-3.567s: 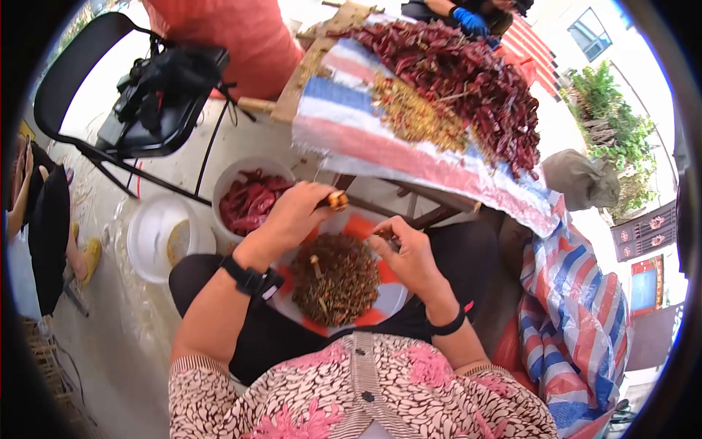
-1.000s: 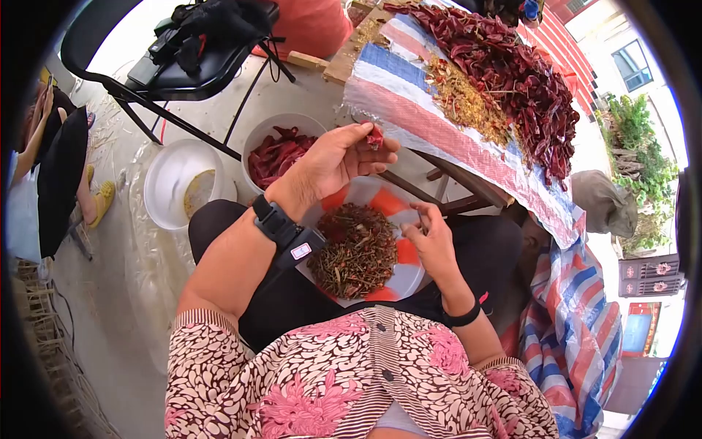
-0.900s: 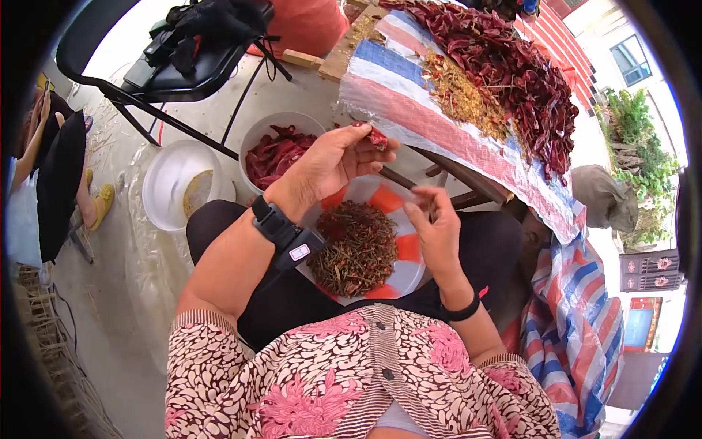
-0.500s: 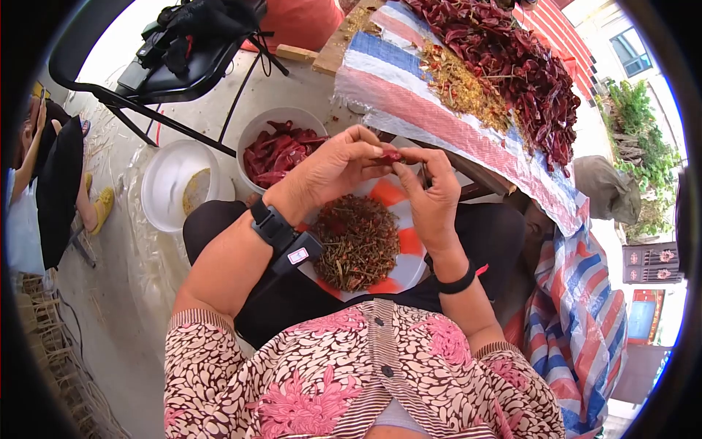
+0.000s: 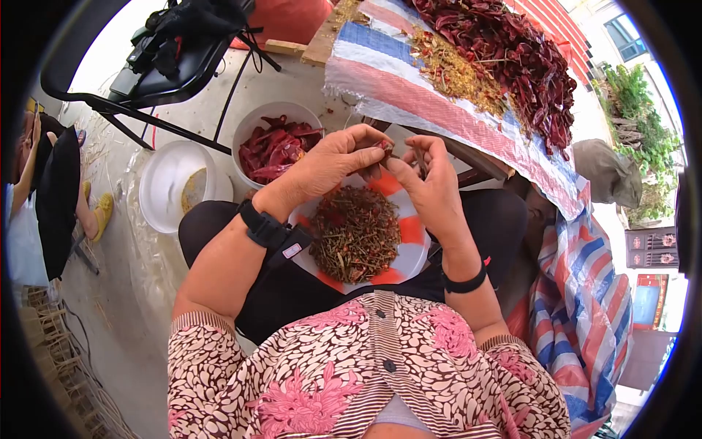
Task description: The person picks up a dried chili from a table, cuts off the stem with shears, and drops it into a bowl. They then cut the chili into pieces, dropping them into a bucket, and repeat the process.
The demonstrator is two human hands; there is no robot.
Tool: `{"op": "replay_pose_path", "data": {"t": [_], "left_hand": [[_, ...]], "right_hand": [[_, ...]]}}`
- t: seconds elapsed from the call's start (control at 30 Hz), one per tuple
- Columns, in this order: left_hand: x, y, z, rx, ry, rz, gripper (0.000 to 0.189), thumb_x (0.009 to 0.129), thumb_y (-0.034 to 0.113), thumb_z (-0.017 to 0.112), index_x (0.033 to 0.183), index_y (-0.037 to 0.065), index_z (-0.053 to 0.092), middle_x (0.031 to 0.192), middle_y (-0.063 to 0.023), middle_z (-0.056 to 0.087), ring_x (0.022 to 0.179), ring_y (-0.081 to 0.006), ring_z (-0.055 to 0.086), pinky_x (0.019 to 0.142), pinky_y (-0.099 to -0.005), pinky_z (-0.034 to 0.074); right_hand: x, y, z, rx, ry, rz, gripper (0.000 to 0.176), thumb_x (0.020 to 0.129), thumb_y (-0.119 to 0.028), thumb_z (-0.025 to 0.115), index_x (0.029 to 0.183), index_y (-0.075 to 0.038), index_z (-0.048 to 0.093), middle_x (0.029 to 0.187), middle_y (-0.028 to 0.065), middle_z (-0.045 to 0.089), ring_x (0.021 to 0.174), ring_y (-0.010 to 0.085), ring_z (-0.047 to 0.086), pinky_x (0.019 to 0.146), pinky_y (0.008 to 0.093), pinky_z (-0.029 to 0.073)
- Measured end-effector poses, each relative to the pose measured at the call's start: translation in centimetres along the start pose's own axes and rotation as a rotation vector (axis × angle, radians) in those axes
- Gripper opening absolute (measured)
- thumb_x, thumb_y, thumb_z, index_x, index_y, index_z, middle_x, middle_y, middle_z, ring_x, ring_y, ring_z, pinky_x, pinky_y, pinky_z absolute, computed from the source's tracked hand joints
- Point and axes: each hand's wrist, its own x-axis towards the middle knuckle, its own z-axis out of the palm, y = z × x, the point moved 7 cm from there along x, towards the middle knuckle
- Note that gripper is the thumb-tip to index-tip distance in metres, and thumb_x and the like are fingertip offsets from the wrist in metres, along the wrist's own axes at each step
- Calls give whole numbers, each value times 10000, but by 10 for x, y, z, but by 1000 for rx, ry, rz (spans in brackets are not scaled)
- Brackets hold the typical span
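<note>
My left hand (image 5: 340, 159) is closed, pinching a dark red dried chili (image 5: 385, 146) between thumb and fingers. Close beside it, my right hand (image 5: 431, 177) is closed too, its thumb and fingertips at the chili's right end; a thin dark thing, hard to make out, shows between its fingers. Below both hands, on my lap, a white and orange tray (image 5: 413, 252) bears a heap of stems and bits (image 5: 356, 238). Behind my left wrist stands a white bucket (image 5: 243, 135) of red dried chilies (image 5: 274, 150).
Ahead to the right, a striped sheet (image 5: 409, 95) on a table carries a pile of dried chilies (image 5: 512, 62) and yellow seeds (image 5: 464, 77). A white basin (image 5: 157, 194) and black chair (image 5: 157, 88) stand left. Another person (image 5: 55, 197) sits far left.
My left hand has turned slightly and the chili is now more upright and more covered by fingers. My right hand has shifted slightly down. The whole view has moved a little.
</note>
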Motion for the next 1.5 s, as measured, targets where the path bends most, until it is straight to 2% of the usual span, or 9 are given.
{"op": "replay_pose_path", "data": {"t": [0.07, 0.17, 0.27, 0.37, 0.57, 0.77, 1.17, 1.37, 1.5], "left_hand": [[-1, 4, 0, -13, -2, -8, 329, 958, 173, 554, 1229, -13, 530, 1051, -35, 610, 854, -81, 569, 803, -222, 479], [-2, 4, 0, 49, 16, 17, 315, 960, 177, 552, 1214, -8, 537, 1063, -51, 614, 873, -83, 569, 813, -217, 473], [-1, 2, -1, 59, 26, 20, 300, 962, 186, 552, 1196, -3, 549, 1057, -59, 625, 861, -87, 574, 809, -222, 476], [-2, 2, -1, -22, 43, 4, 272, 960, 191, 555, 1156, 2, 567, 1016, -49, 641, 844, -87, 579, 803, -226, 477], [-5, 7, -3, 111, 111, -16, 236, 956, 240, 568, 1065, 33, 601, 922, -6, 661, 794, -51, 563, 723, -194, 451], [-6, 10, 0, 123, 104, -11, 222, 951, 263, 577, 1042, 64, 616, 890, 13, 676, 731, -13, 533, 651, -173, 404], [-6, 10, 0, 175, 111, -11, 196, 945, 237, 588, 1004, 55, 626, 881, 16, 676, 723, -11, 522, 649, -178, 407], [-5, 6, 3, 215, 97, 17, 181, 945, 216, 588, 981, 42, 621, 819, 16, 654, 691, -15, 519, 612, -173, 412], [-6, 3, 8, 146, 81, -44, 173, 947, 218, 586, 947, 48, 615, 760, 21, 636, 640, -11, 514, 570, -161, 402]], "right_hand": [[-2, -1, -6, -21, -54, 37, 374, 910, -203, 609, 1146, 45, 458, 866, 121, 560, 777, 172, 572, 703, 310, 473], [-8, 0, -7, -110, -103, -10, 372, 924, -258, 583, 1130, 33, 479, 898, 131, 574, 746, 185, 555, 705, 332, 469], [-10, -14, -8, -225, -49, -258, 349, 903, -258, 610, 1092, 23, 522, 920, 138, 591, 755, 208, 563, 710, 344, 466], [-12, -12, -12, -208, -35, -92, 325, 866, -264, 648, 1070, -23, 570, 861, 123, 609, 736, 225, 585, 679, 343, 459], [-16, -10, -13, -455, -40, -5, 304, 810, -267, 694, 1056, -104, 620, 719, 91, 610, 653, 249, 592, 619, 338, 452], [-14, -7, -14, -449, 0, -28, 288, 805, -263, 697, 1030, -95, 631, 738, 92, 620, 658, 247, 596, 612, 346, 451], [-16, -4, -16, -446, -21, 12, 305, 793, -268, 704, 1043, -104, 643, 746, 93, 627, 665, 237, 600, 629, 334, 460], [-16, 7, -11, -407, -46, 49, 273, 804, -269, 689, 1030, -122, 649, 758, 88, 634, 680, 245, 616, 623, 340, 459], [-21, -10, -9, -561, 50, -25, 245, 814, -265, 677, 1015, -127, 650, 777, 91, 637, 690, 259, 623, 623, 340, 465]]}}
